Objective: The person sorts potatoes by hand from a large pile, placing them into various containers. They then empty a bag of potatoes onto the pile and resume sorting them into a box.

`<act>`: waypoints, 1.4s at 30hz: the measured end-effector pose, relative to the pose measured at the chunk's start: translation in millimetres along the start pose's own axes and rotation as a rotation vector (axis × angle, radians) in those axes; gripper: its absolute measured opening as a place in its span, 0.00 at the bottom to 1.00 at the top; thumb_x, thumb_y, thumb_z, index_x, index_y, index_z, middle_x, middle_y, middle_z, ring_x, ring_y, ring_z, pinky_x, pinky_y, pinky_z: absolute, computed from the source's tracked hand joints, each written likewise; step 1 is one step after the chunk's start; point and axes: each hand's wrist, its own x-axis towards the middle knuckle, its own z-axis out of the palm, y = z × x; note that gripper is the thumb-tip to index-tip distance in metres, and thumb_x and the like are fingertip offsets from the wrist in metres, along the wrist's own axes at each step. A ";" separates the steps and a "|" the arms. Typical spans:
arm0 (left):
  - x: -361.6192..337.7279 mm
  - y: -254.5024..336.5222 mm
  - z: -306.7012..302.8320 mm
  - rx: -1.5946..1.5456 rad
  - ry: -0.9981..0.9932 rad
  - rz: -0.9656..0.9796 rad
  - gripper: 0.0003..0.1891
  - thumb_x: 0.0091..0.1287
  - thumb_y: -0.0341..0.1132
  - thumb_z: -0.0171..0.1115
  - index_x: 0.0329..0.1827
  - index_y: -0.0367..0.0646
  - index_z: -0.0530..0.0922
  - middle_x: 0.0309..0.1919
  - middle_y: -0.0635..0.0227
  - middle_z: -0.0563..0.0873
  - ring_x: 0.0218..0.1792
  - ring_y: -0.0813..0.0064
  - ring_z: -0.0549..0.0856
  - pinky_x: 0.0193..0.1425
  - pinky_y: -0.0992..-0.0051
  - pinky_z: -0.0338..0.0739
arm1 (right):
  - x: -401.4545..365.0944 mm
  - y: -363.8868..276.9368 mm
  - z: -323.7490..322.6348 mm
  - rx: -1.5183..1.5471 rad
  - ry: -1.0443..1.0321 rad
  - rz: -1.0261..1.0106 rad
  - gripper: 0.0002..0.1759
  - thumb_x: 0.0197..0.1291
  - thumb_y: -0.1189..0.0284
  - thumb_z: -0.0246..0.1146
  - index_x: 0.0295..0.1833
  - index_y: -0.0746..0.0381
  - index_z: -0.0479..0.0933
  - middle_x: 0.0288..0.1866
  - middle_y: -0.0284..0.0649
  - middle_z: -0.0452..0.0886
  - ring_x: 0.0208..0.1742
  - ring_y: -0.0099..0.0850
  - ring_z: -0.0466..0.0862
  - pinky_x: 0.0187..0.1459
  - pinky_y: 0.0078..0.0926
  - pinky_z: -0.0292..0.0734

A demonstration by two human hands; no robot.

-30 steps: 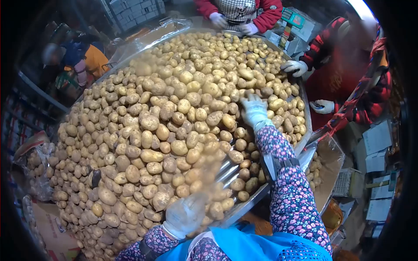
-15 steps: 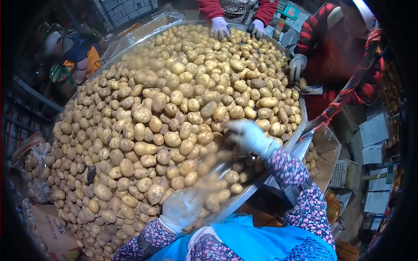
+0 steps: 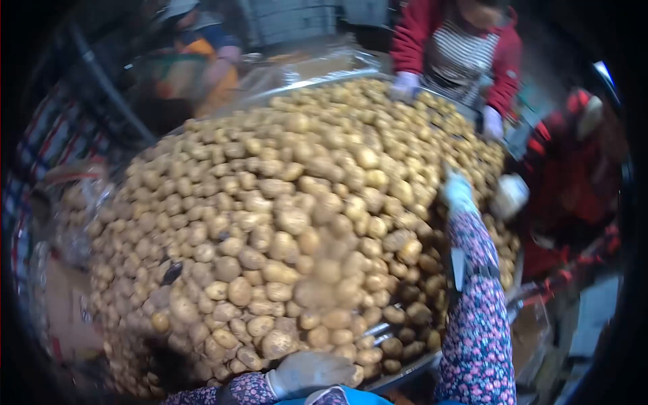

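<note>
1. Potatoes (image 3: 290, 223) are heaped on a metal-rimmed desk (image 3: 407, 371). The heap is stretched from lower left to upper right. Single potatoes are rounded to oblong; their long axes are turned every way, no common direction seen.
2. Left hand (image 3: 310, 374), in a pale glove, is laid at the near edge of the heap, fingers toward the right. Potatoes are seen beyond it and by its fingertips. Whether one is gripped cannot be told.
3. Right hand (image 3: 459, 192), gloved, is reached out to the right part of the heap, fingers pointed away from the wearer. Potatoes are seen on both sides of it. Blurred; whether it is spread, closed or filled cannot be told.
4. Count: potatoes too many to be counted; wearer's hands, two; one dark lump (image 3: 172, 272) noted in the left part of the heap.
5. Three other people noted: one in red sleeves (image 3: 505, 74) at the far rim, one in red and black (image 3: 574, 182) at right, one in orange and blue (image 3: 209, 64) at upper left.
</note>
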 end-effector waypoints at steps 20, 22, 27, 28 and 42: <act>4.2 44.7 -21.2 -1.555 0.296 -0.954 0.33 0.73 0.49 0.60 0.72 0.34 0.62 0.57 0.55 0.80 0.53 0.62 0.84 0.54 0.62 0.85 | -380.3 -72.0 -72.2 1.205 -0.655 -0.617 0.37 0.64 0.57 0.67 0.73 0.62 0.66 0.62 0.53 0.79 0.62 0.46 0.81 0.64 0.36 0.76; 0.5 48.5 -23.1 -1.531 0.305 -0.993 0.29 0.73 0.47 0.60 0.67 0.32 0.67 0.54 0.53 0.80 0.50 0.61 0.86 0.48 0.61 0.88 | -371.9 -34.5 -73.6 1.132 -0.516 -0.447 0.33 0.66 0.58 0.64 0.72 0.61 0.68 0.60 0.53 0.81 0.60 0.45 0.82 0.61 0.35 0.78; -14.1 37.5 -18.9 -1.468 0.276 -0.916 0.23 0.60 0.30 0.55 0.59 0.32 0.71 0.43 0.50 0.82 0.41 0.57 0.86 0.45 0.56 0.87 | -350.8 76.4 -39.2 -0.003 0.078 -0.069 0.19 0.60 0.63 0.63 0.55 0.56 0.77 0.41 0.46 0.86 0.42 0.45 0.87 0.44 0.44 0.82; -18.6 34.5 -15.5 -1.442 0.271 -0.826 0.22 0.60 0.31 0.56 0.58 0.32 0.72 0.42 0.50 0.82 0.40 0.57 0.86 0.45 0.55 0.86 | -351.3 94.0 -37.8 0.040 0.071 -0.062 0.20 0.61 0.61 0.63 0.58 0.56 0.77 0.43 0.46 0.86 0.46 0.45 0.86 0.46 0.44 0.81; -13.3 38.1 -19.9 -1.270 0.215 -0.950 0.31 0.76 0.54 0.51 0.66 0.32 0.70 0.38 0.62 0.81 0.29 0.69 0.85 0.31 0.71 0.85 | -307.1 85.1 -55.4 0.881 0.182 0.032 0.26 0.64 0.68 0.66 0.68 0.56 0.75 0.49 0.41 0.85 0.44 0.24 0.84 0.47 0.23 0.81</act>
